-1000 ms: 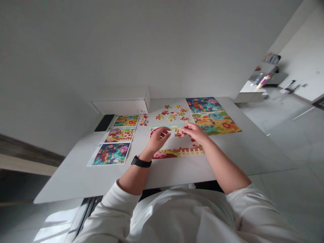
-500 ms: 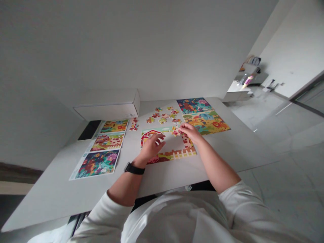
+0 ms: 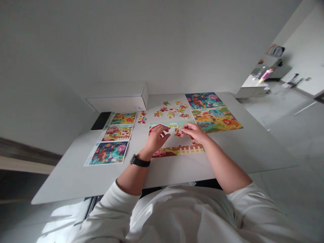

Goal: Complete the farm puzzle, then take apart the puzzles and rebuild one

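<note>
A partly assembled farm jigsaw puzzle (image 3: 174, 151) lies on the table in front of me, with bare table showing in its middle. My right hand (image 3: 196, 132) pinches a puzzle piece (image 3: 178, 132), pink, red and yellow, over that gap. Whether this is one piece or a few joined ones, I cannot tell. My left hand (image 3: 156, 140), a black watch (image 3: 139, 161) on its wrist, hovers at the barn side with thumb and fingers apart, holding nothing. It hides part of the puzzle's left side. Behind the puzzle, several loose pieces (image 3: 170, 115) are scattered.
Two colourful pictures, an animal scene (image 3: 217, 119) and a dark blue one (image 3: 205, 100), lie at the right. On the left are a sheet with three pictures (image 3: 117, 136) and a black phone-like slab (image 3: 101, 120). A white box (image 3: 116, 102) stands against the wall.
My right hand has moved the piece from the puzzle's top edge leftward and nearer to me, over the gap. The left hand stays much the same. The camera view has shifted.
</note>
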`<move>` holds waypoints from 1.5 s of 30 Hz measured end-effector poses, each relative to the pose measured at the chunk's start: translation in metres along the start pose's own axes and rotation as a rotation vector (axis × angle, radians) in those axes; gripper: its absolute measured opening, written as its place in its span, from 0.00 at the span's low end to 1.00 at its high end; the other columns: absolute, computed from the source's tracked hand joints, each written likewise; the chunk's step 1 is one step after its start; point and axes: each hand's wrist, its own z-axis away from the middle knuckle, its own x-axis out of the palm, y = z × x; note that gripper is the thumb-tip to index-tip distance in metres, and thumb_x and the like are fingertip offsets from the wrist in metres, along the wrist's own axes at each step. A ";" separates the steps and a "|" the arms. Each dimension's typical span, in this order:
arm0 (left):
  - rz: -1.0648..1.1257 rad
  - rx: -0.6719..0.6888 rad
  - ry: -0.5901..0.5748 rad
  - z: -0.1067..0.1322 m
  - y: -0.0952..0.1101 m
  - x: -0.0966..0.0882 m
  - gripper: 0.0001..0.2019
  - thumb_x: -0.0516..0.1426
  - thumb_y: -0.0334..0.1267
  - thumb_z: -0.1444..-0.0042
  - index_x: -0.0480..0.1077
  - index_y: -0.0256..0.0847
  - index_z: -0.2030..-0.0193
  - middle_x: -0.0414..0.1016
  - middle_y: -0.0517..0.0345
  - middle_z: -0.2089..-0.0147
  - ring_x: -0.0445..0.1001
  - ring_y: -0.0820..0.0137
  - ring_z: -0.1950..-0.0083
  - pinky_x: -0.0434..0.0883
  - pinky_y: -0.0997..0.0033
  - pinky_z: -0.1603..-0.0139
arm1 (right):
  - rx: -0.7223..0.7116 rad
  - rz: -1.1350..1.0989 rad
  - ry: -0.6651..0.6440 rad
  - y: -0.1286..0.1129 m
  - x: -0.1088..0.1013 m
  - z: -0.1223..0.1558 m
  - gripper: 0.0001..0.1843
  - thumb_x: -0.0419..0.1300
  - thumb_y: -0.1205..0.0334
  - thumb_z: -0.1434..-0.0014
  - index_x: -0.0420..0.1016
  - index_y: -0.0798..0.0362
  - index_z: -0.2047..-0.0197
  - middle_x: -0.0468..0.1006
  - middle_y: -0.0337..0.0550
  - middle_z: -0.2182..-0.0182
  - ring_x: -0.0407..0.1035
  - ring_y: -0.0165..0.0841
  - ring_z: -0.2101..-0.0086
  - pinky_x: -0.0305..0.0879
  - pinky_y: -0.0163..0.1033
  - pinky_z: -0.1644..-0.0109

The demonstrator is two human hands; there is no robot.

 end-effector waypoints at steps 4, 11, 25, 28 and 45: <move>0.033 -0.020 -0.007 0.001 -0.001 0.002 0.14 0.60 0.44 0.32 0.78 0.44 0.44 0.83 0.51 0.52 0.81 0.67 0.58 0.76 0.69 0.58 | -0.014 0.050 -0.109 0.001 0.014 0.003 0.18 0.70 0.43 0.43 0.78 0.48 0.60 0.83 0.39 0.67 0.72 0.34 0.68 0.64 0.38 0.65; 0.016 -0.044 -0.096 0.002 0.000 0.002 0.10 0.61 0.43 0.34 0.79 0.43 0.51 0.83 0.54 0.60 0.81 0.67 0.61 0.75 0.67 0.58 | -0.057 0.080 -0.169 0.010 0.022 0.003 0.14 0.69 0.47 0.41 0.79 0.48 0.61 0.86 0.40 0.64 0.78 0.37 0.62 0.70 0.42 0.55; -0.015 -0.098 -0.242 0.003 0.001 -0.005 0.08 0.61 0.43 0.35 0.80 0.43 0.58 0.84 0.54 0.62 0.80 0.65 0.62 0.73 0.65 0.58 | -0.035 0.154 -0.208 0.012 0.033 0.007 0.12 0.66 0.49 0.40 0.77 0.48 0.62 0.84 0.38 0.68 0.76 0.37 0.66 0.68 0.41 0.59; 0.006 -0.102 -0.240 0.003 0.000 -0.004 0.09 0.61 0.45 0.35 0.79 0.43 0.57 0.83 0.54 0.62 0.80 0.65 0.61 0.74 0.65 0.58 | -0.048 0.156 -0.181 0.013 0.033 0.006 0.12 0.67 0.49 0.41 0.78 0.48 0.62 0.84 0.38 0.68 0.76 0.36 0.66 0.67 0.41 0.58; -0.208 0.030 -0.160 0.003 -0.014 -0.001 0.12 0.60 0.38 0.33 0.78 0.42 0.45 0.83 0.51 0.49 0.81 0.68 0.59 0.79 0.64 0.53 | -0.195 0.793 0.142 0.014 0.012 -0.001 0.07 0.67 0.65 0.35 0.83 0.48 0.53 0.86 0.45 0.53 0.79 0.39 0.57 0.72 0.42 0.49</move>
